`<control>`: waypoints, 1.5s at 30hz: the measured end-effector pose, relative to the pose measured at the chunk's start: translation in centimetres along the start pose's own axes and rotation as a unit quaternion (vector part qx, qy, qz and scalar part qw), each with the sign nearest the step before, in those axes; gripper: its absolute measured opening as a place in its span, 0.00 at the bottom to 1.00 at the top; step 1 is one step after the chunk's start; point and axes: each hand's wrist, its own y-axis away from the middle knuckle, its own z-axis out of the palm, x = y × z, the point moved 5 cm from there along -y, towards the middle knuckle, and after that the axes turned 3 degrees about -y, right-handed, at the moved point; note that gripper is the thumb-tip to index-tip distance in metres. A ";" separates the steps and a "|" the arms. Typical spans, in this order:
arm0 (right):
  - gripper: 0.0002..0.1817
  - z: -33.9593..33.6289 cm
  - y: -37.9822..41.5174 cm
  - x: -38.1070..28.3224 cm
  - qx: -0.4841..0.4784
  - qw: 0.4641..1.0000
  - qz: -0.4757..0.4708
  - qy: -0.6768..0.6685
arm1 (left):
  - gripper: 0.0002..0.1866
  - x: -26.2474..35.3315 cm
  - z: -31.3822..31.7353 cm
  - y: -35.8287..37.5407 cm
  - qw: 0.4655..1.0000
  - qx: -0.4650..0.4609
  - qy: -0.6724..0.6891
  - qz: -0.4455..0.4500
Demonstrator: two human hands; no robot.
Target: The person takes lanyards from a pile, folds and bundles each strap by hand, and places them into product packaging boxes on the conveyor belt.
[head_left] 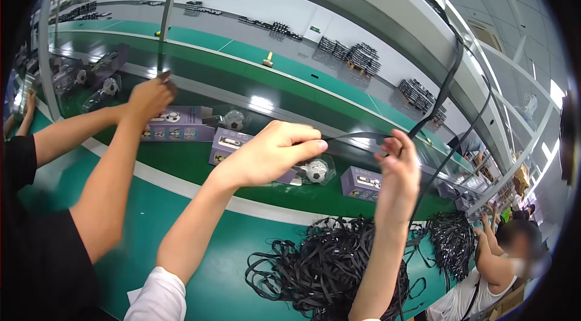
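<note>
Strap (357, 136), black, held up at centre betw my two hands: L hand (272, 151) pinches one end shut betw thumb + fingers, R hand (396, 166) fingers curled round it where it bends up twd overhead rail (339, 0). Green table (181, 224) w/ white stripe runs left to far right. Near me, pile of black straps (327, 266) on table. Purple boxes (360, 183) + bagged mini footballs (316, 171) sit beyond it. Co-worker's hand (148, 97) at left grips another strap hanging. Seated person (502, 260) near right. Far floor green/grey w/ stacked black stock.
</note>
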 end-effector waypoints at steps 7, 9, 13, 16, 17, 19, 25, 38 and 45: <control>0.60 9.1 2.0 8.8 -0.237 0.966 0.106 -0.023 | 0.13 2.8 -0.6 1.4 0.939 0.048 -0.334 0.063; 0.61 9.1 0.5 10.0 -0.230 0.971 0.064 -0.012 | 0.12 2.6 -0.9 1.7 0.924 0.036 -0.379 0.044; 0.46 11.3 2.4 9.6 -0.367 0.887 0.268 -0.081 | 0.12 2.1 -1.6 1.8 0.918 0.033 -0.394 0.041; 0.26 11.4 4.5 11.5 -0.341 0.903 0.261 -0.027 | 0.13 1.6 -1.7 1.2 0.934 0.041 -0.350 0.058; 0.22 11.1 4.5 11.8 -0.370 0.877 0.304 -0.053 | 0.13 1.5 -2.1 1.1 0.937 0.045 -0.343 0.054; 0.16 9.9 4.4 11.9 -0.426 0.810 0.389 -0.107 | 0.13 1.0 -3.0 1.1 0.941 0.056 -0.332 0.041; 0.19 6.0 1.2 10.8 -0.289 0.884 0.365 -0.048 | 0.15 -2.8 -5.6 0.6 0.970 0.056 -0.233 -0.046; 0.11 7.4 -3.9 6.0 -0.291 0.923 0.012 0.252 | 0.54 -4.2 1.2 -2.3 0.990 0.034 0.137 0.016; 0.10 8.0 -3.4 5.2 -0.246 0.917 0.001 0.315 | 0.32 -6.5 3.4 -2.8 0.970 0.181 0.157 0.036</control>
